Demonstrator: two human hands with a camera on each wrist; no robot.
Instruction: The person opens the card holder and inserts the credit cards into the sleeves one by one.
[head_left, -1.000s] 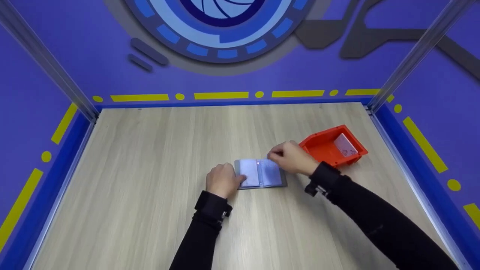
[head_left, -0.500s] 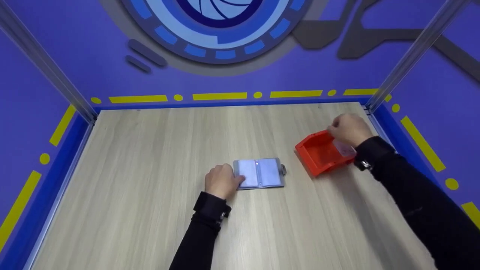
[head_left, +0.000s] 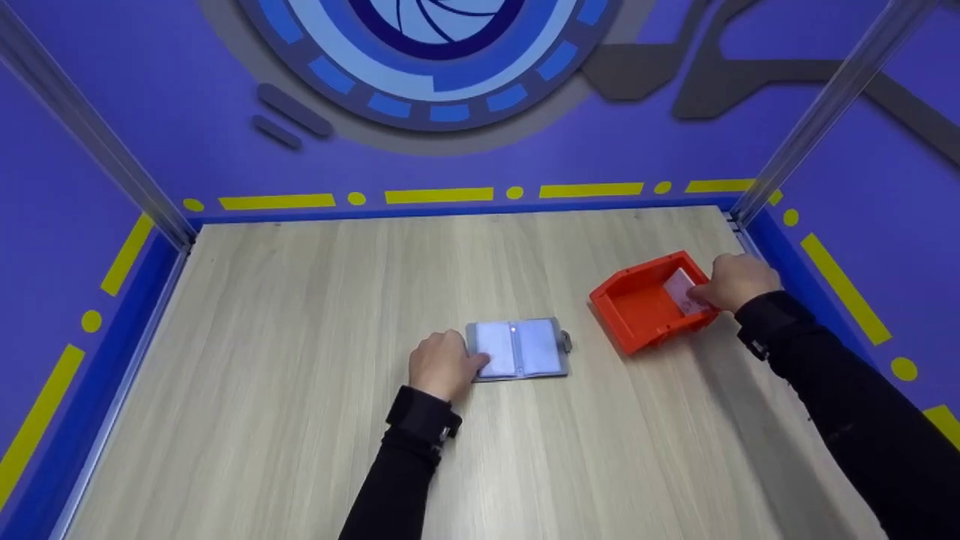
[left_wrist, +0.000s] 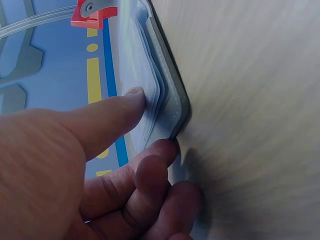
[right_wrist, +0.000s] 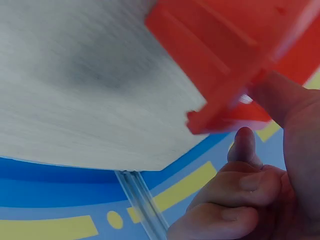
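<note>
A small grey card holder [head_left: 540, 346] lies open on the table, its clear sleeves spread to both sides. My left hand [head_left: 437, 365] holds its left edge. In the left wrist view the thumb presses on the sleeves [left_wrist: 142, 65], with fingertips at the underside of the grey cover [left_wrist: 172, 90]. My right hand [head_left: 742, 281] is at the back wall of a red bin [head_left: 611, 324]. Its thumb reaches over the rim to a pinkish-white card [head_left: 677, 287] leaning inside, and the other fingers are outside, curled. The bin hides the thumb's tip in the right wrist view, so I cannot tell if it pinches.
A snap strap [head_left: 566, 341] sticks out from the holder's right edge. The wooden table [head_left: 315, 315] is bounded by blue-purple panels [head_left: 450, 169] at the back and both sides, with metal posts [head_left: 814, 112] in the corners.
My right hand has left the card holder, moved right to the bin's far rim, then down to the card. The bin has shifted slightly left. My left hand has stayed on the holder.
</note>
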